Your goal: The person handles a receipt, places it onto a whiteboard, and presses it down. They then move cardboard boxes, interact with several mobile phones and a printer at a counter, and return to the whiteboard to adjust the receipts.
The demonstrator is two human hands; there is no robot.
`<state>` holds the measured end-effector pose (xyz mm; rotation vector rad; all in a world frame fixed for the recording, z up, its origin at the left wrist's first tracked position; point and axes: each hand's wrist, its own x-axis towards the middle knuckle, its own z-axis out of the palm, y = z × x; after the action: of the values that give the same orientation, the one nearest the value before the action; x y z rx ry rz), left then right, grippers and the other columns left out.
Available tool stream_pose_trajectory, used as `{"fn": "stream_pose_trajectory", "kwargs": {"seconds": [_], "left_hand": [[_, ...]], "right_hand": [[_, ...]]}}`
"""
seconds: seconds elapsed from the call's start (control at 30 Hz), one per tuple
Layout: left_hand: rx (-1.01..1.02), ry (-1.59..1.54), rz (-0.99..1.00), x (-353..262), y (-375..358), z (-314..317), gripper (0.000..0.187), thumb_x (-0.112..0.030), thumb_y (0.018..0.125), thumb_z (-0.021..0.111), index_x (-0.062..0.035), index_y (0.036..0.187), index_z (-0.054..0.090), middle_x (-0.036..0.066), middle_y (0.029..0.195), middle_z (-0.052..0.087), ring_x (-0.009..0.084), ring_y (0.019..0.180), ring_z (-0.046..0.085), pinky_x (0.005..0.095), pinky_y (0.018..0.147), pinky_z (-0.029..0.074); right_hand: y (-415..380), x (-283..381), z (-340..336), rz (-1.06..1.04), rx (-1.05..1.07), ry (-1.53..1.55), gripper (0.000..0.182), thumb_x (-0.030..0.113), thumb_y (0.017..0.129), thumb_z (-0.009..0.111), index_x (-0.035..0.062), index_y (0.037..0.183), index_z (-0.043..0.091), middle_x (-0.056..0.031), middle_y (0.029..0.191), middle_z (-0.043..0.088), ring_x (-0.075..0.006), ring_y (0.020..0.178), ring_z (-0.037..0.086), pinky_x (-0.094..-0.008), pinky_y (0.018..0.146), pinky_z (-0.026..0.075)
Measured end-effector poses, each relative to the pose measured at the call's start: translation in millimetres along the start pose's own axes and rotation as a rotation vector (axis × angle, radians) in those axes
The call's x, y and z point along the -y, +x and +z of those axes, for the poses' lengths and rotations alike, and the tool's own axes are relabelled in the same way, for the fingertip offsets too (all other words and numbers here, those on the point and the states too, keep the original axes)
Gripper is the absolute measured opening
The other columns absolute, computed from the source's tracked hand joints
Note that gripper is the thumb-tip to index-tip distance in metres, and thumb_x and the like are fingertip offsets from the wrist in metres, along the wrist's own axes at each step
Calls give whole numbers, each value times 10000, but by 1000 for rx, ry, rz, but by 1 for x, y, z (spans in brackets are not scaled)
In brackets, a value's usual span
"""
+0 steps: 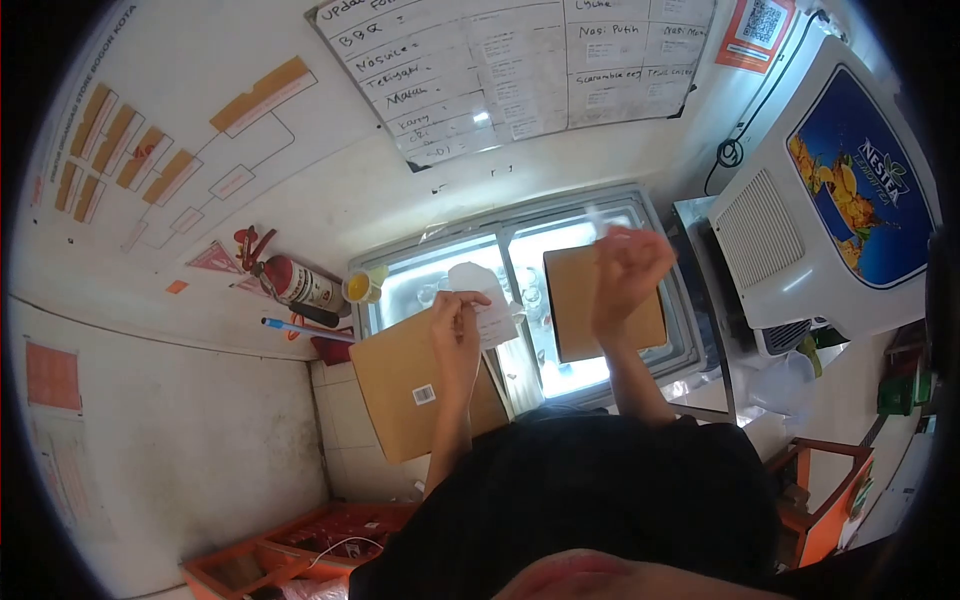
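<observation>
My left hand [458,325] pinches a white paper slip [492,318] with faint print on it. Under that hand lies a brown cardboard box [400,375] with a barcode label, tilted over the left side of a glass-topped chest freezer [480,228]. My right hand [635,268] is raised over a second cardboard box [575,310] on the freezer's right half. Its fingers look curled together but are blurred, with a pale smear by the fingertips that I cannot identify.
A yellow-filled cup [360,287] stands on the freezer's left rim, near a red fire extinguisher [300,285] on the wall. To the right is a drink dispenser [830,200] on a metal counter. A whiteboard [520,75] hangs above, and orange crates [300,540] sit below left.
</observation>
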<state>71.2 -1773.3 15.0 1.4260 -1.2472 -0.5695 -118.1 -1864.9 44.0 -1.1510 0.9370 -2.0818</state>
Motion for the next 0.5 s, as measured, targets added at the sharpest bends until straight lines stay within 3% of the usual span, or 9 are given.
{"fn": "stream_pose_trajectory", "kwargs": {"seconds": [0.07, 0.1, 0.13, 0.23, 0.33, 0.4, 0.43, 0.47, 0.5], "left_hand": [[-16, -178, -68, -28, 6, 16, 93, -57, 969, 574, 14, 967, 633, 47, 929, 545, 127, 852, 628, 221, 668, 490], [-35, -355, -136, -45, 10, 24, 103, -69, 959, 601, 23, 946, 646, 42, 927, 540, 126, 866, 628, 213, 680, 494], [-30, -355, -132, -56, 15, 29, 103, -69, 959, 601, 23, 946, 646, 42, 927, 540, 126, 866, 628, 213, 680, 494], [-34, -291, -146, -75, 28, 35, 187, -117, 894, 713, 49, 968, 668, 42, 944, 540, 128, 863, 623, 227, 685, 516], [-103, -252, -95, -69, 43, 35, 174, -107, 890, 716, 54, 939, 670, 52, 956, 553, 119, 837, 614, 225, 680, 516], [-177, -249, -42, -73, 59, 37, 152, -84, 859, 738, 46, 909, 677, 58, 876, 552, 130, 798, 610, 235, 675, 498], [-161, -90, 102, -72, 68, 35, 141, -73, 843, 745, 37, 903, 681, 63, 841, 556, 149, 782, 614, 250, 674, 490], [-144, 69, 242, -73, 78, 35, 133, -62, 827, 752, 29, 897, 686, 68, 807, 561, 168, 765, 617, 264, 673, 482], [-130, 60, 319, -79, 89, 34, 130, -54, 802, 762, 14, 887, 691, 86, 780, 571, 199, 743, 617, 289, 670, 474]], "right_hand": [[-16, 1, -6, -570, 334, -489, 439, -69, 801, 741, 25, 1140, 479, -153, 1024, 630, -209, 896, 644, -313, 694, 552], [-19, 2, -9, -580, 530, -494, 458, -84, 783, 749, 26, 1138, 482, -168, 1001, 648, -246, 931, 656, -335, 743, 552], [-27, 3, 4, -611, 461, -351, 471, -76, 779, 756, 24, 1148, 482, -177, 990, 661, -271, 969, 657, -355, 777, 544], [-30, 3, 5, -565, 615, -368, 501, -90, 763, 753, 27, 1162, 474, -178, 1024, 661, -292, 951, 657, -371, 807, 540], [-18, 10, 13, -587, 681, -406, 571, -110, 745, 740, 35, 1208, 439, -147, 1010, 657, -285, 952, 653, -363, 818, 536], [1, 23, 22, -249, 574, -382, 658, -128, 734, 725, 54, 1273, 392, -106, 988, 647, -255, 951, 648, -331, 831, 527], [7, 14, 35, -53, 457, 20, 717, -105, 754, 727, 67, 1336, 344, -81, 946, 638, -213, 931, 647, -313, 844, 521], [23, 12, 39, -57, 458, 23, 717, -105, 754, 727, 67, 1336, 344, -81, 946, 638, -213, 931, 647, -313, 844, 521], [43, 17, 43, 159, 523, 84, 719, -86, 768, 730, 73, 1350, 339, -83, 945, 643, -200, 918, 648, -313, 847, 522]]}}
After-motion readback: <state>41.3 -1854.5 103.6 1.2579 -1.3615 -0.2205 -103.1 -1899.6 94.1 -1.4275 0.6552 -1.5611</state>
